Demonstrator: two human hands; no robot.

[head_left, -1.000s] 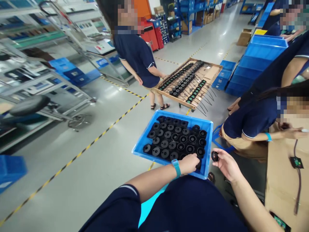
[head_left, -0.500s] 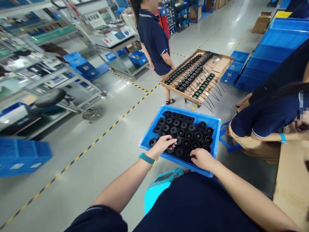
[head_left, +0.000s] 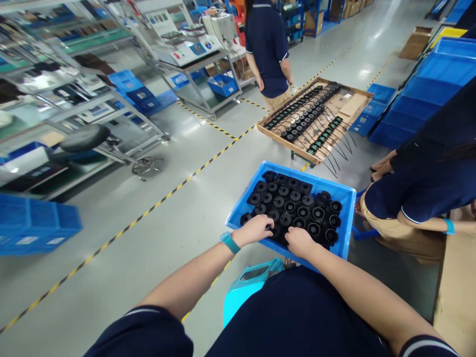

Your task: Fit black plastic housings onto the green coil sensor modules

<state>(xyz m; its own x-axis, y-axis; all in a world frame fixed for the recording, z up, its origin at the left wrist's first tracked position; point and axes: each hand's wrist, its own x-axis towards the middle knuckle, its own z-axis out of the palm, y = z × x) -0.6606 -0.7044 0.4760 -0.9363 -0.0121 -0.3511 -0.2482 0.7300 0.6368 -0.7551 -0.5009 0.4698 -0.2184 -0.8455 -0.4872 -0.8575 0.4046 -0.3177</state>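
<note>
One view only, from a camera worn on the person's head, looking forward and steeply down over their own dark shirt and both forearms. The blue crate [head_left: 345,218] of black parts sits close, low and right of centre. Farther off the view takes in grey floor, metal shelving [head_left: 74,99] at far left and a wooden cart [head_left: 357,99] beyond

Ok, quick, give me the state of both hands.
Left hand: curled over the black round parts in the blue bin; grip cannot be told.
Right hand: resting on the same parts, fingers hidden; cannot be told.
</note>
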